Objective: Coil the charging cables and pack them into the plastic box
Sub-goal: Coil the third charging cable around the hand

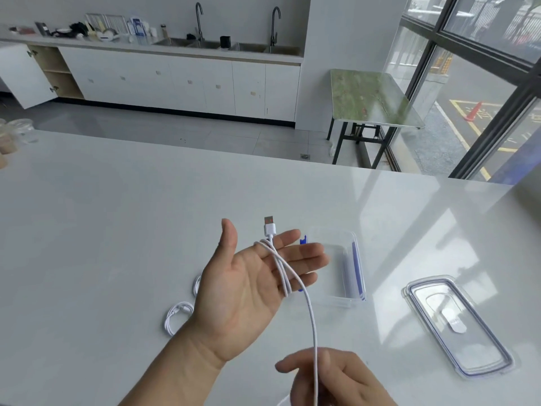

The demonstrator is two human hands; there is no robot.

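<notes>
My left hand (248, 291) is raised palm up above the white table, fingers straight. A white charging cable (295, 276) is looped around those fingers, its USB plug (269, 225) sticking up past them. The cable runs down to my right hand (330, 376), which grips it at the bottom edge of the view. Behind my left hand stands the clear plastic box (355, 265) with blue clips, open. A coiled white cable (177, 316) lies on the table to the left, and part of another coil (196, 285) shows by my left hand.
The box's clear lid (459, 323) lies flat on the table to the right. Clear cups (17, 133) stand at the table's far left corner. Beyond the table are a floor, a counter with sinks and a small green table by the window.
</notes>
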